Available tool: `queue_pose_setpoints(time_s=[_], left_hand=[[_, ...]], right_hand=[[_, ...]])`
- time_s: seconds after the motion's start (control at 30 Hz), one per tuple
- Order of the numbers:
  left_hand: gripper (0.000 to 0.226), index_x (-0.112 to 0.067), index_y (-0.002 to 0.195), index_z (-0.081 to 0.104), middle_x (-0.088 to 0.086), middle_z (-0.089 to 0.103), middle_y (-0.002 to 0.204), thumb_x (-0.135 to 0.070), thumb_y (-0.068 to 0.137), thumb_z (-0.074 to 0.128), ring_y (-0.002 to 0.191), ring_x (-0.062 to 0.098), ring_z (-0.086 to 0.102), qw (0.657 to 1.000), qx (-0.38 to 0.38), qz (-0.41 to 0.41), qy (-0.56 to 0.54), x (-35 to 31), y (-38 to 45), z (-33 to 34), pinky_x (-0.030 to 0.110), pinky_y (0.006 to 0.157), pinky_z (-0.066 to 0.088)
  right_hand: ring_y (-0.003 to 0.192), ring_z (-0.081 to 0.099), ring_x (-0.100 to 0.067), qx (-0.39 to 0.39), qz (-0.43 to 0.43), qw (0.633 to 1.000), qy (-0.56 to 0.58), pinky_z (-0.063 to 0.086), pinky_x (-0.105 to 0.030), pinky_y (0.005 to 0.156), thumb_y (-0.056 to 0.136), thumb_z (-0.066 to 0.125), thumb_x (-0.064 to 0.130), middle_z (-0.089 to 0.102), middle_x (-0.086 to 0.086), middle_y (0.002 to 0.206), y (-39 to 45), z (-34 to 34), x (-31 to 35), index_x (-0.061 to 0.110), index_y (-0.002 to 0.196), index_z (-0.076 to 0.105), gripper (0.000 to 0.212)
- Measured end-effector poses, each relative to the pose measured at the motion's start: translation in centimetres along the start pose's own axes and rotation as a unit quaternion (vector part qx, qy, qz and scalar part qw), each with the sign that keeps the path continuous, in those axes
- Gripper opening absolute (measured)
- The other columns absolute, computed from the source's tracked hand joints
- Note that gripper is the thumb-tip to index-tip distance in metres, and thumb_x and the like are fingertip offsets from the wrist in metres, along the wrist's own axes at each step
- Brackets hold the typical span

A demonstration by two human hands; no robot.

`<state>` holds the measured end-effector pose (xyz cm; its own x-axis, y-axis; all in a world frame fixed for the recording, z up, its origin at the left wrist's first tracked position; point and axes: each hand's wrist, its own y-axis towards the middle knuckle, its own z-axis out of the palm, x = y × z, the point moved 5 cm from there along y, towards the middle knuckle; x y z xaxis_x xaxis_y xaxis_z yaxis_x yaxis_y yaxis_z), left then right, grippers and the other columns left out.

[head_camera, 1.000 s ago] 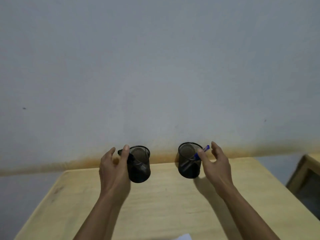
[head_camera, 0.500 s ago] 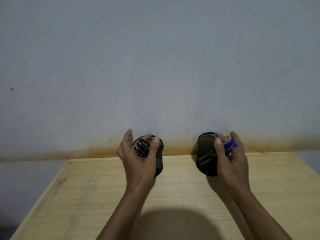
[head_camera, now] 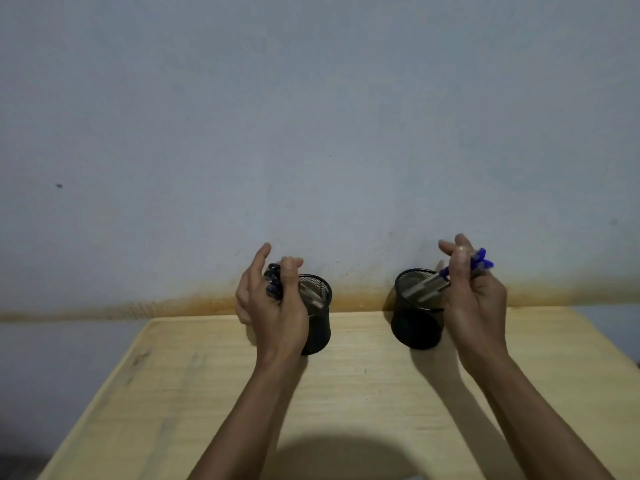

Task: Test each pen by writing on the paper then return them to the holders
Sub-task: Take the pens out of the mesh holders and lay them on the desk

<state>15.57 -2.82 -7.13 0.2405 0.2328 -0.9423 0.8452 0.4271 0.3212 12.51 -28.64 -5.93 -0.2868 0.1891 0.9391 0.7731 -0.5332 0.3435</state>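
At the left, the left hand has its grip clamped on a bunch of black-capped pens: the thumb presses them from the near side, the fingers curl round behind, and one finger sticks up straight. The caps show above the hand, and the pale barrels slant down and to the right into the left holder, a black mesh cup. The hand covers the left side of that cup. The cup stands on the light wooden desk near its far edge, close to the wall, which is pale grey with a rusty brown stain band along its foot.

Well apart to the right stands the right holder, a like black mesh cup, also near the far edge. The right hand is just beside it on its right, its grip clamped on a bunch of blue-capped pens. The blue caps poke out past the fingers to the upper right, and the barrels slant down-left with their lower ends inside the cup's rim. A dark round shadow lies on the desk at the near edge, between the forearms
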Motion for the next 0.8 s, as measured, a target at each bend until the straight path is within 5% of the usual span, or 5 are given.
queue_pose_setpoints(time_s=[0.13,0.3,0.53,0.67,0.8], left_hand=[[0.034,-0.024,0.111,0.070,-0.009,0.070,0.112,-0.046,0.101,0.046,0.095,0.002,0.066,0.982,-0.045,0.015,-0.182,-5.4,-0.8,-3.0,0.019,0.078,0.052],[0.028,-0.011,0.107,0.062,0.010,0.074,0.108,-0.035,0.103,0.049,0.102,0.021,0.072,0.925,-0.058,-0.074,-0.367,-6.6,-2.4,-6.5,0.033,0.089,0.056],[0.019,0.003,0.117,0.054,0.016,0.070,0.106,-0.006,0.101,0.055,0.091,0.024,0.073,0.897,-0.139,-0.204,-0.366,0.7,-6.6,-9.3,0.039,0.092,0.057],[0.039,-0.026,0.125,0.045,0.001,0.072,0.096,-0.003,0.097,0.060,0.088,0.013,0.075,0.907,-0.175,-0.199,-0.327,3.1,-8.0,-9.5,0.039,0.089,0.058],[0.050,-0.039,0.118,0.044,-0.003,0.073,0.095,-0.002,0.092,0.065,0.091,0.014,0.074,0.918,-0.176,-0.189,-0.301,4.5,-8.1,-8.7,0.046,0.094,0.056]], right_hand=[[0.119,0.068,-0.006,-0.043,0.032,0.983,0.173,0.051,-0.027,0.105,0.109,0.042,0.036,0.072,0.006,0.124,-0.9,-1.3,4.3,0.023,0.111,0.068,0.029],[0.111,0.074,-0.016,-0.063,0.096,0.948,0.295,0.056,-0.034,0.096,0.109,0.043,0.032,0.074,-0.002,0.117,-3.9,-3.4,6.7,0.013,0.117,0.063,0.029],[0.117,0.070,-0.029,-0.120,0.197,0.926,0.298,0.056,-0.026,0.086,0.108,0.051,0.016,0.070,-0.022,0.125,-8.5,-5.3,1.5,0.007,0.114,0.064,0.017],[0.100,0.070,-0.021,-0.126,0.201,0.939,0.250,0.053,-0.020,0.065,0.106,0.051,0.005,0.067,-0.017,0.111,-9.8,-6.0,-1.1,0.009,0.126,0.053,0.021],[0.077,0.068,-0.009,-0.119,0.197,0.949,0.217,0.057,-0.028,0.073,0.102,0.060,0.010,0.071,-0.003,0.101,-10.3,-6.4,-3.0,0.023,0.126,0.054,0.028]])
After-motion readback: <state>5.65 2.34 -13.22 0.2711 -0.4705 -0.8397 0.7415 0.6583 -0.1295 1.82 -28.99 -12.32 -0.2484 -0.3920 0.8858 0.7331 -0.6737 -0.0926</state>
